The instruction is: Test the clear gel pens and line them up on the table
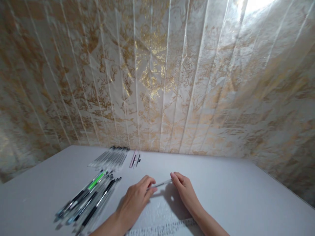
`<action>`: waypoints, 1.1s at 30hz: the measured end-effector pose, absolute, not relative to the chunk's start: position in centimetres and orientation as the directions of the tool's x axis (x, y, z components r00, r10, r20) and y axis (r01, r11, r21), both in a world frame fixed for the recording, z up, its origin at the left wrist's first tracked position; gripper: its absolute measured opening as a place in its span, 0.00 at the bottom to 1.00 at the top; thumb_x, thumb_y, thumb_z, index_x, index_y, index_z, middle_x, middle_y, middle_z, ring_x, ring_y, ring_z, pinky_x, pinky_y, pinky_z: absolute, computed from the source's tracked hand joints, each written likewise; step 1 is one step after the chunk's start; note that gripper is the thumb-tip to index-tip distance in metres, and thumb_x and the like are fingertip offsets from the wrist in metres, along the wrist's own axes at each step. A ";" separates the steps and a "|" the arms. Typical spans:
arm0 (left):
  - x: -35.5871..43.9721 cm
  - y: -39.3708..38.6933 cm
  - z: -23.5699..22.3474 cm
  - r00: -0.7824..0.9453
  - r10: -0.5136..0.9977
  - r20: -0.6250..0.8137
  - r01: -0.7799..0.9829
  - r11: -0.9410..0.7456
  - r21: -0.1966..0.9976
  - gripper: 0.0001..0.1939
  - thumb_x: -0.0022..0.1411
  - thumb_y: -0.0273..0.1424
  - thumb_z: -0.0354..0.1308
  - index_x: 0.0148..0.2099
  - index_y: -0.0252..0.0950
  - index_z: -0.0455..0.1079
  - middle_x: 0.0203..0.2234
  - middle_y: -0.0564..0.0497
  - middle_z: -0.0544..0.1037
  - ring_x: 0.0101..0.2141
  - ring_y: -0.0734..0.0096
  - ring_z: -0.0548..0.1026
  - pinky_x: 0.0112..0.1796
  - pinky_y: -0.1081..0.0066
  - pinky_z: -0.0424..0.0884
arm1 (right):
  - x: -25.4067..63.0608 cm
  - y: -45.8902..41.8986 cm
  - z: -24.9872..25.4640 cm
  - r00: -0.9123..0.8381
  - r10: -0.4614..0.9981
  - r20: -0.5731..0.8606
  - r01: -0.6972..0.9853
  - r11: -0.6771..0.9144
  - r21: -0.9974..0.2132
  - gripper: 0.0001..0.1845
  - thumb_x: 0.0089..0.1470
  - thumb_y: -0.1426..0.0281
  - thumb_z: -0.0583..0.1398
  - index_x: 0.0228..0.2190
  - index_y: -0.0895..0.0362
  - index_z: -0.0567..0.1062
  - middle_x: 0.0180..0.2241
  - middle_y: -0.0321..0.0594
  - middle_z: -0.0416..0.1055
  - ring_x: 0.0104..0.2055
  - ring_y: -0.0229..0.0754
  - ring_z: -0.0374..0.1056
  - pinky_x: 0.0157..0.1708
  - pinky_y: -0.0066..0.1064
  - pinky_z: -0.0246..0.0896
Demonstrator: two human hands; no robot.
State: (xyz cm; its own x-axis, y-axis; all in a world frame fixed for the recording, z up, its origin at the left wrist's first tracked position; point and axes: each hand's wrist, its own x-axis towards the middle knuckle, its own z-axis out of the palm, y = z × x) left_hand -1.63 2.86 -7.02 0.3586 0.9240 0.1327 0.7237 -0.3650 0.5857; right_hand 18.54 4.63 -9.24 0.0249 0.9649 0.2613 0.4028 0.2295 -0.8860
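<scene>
A slim clear-and-grey pen refill (160, 185) stretches between my two hands above the white table. Its left end sits between the thumb and fingers of my left hand (137, 196). Thumb and forefinger of my right hand (183, 188) pinch the other end. Beneath both hands lies a clear plastic sheet or bag (157, 213), with a band of dark print near the bottom of the view that is too blurred to read. Left of my left hand is a loose pile of pens (91, 200), mostly black and clear, one with a bright green part (97, 180).
At the back left, several clear sticks with black ends (110, 158) lie side by side in a row. Beside them are a pink stick (133, 159) and small black parts (138, 160). A gold-patterned curtain (152, 75) hangs behind the white table (233, 193).
</scene>
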 end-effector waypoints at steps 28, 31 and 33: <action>-1.6 2.9 -6.8 0.389 0.916 0.093 0.765 -0.378 0.521 0.13 0.69 0.31 0.42 0.45 0.44 0.68 0.32 0.54 0.79 0.34 0.69 0.78 0.34 0.76 0.66 | 16.8 3.5 -8.1 -0.227 0.974 -0.028 -0.408 -0.121 -0.905 0.18 0.46 0.58 0.67 0.35 0.55 0.70 0.21 0.26 0.54 0.20 0.29 0.43 0.17 0.21 0.39; -1.6 2.7 -6.5 0.400 0.913 0.086 0.779 -0.387 0.493 0.13 0.69 0.33 0.43 0.46 0.46 0.68 0.30 0.55 0.80 0.32 0.68 0.78 0.32 0.76 0.65 | 16.6 3.6 -8.4 -0.190 0.981 -0.025 -0.397 -0.100 -0.912 0.20 0.45 0.55 0.68 0.30 0.56 0.69 0.19 0.25 0.51 0.19 0.28 0.41 0.16 0.21 0.38; -1.7 2.9 -6.4 0.379 0.919 0.104 0.775 -0.377 0.507 0.13 0.69 0.34 0.44 0.46 0.47 0.70 0.30 0.57 0.80 0.31 0.69 0.78 0.31 0.76 0.65 | 16.6 3.8 -8.5 -0.171 0.985 -0.031 -0.402 -0.098 -0.910 0.21 0.43 0.55 0.68 0.30 0.56 0.69 0.18 0.24 0.51 0.19 0.28 0.41 0.16 0.21 0.37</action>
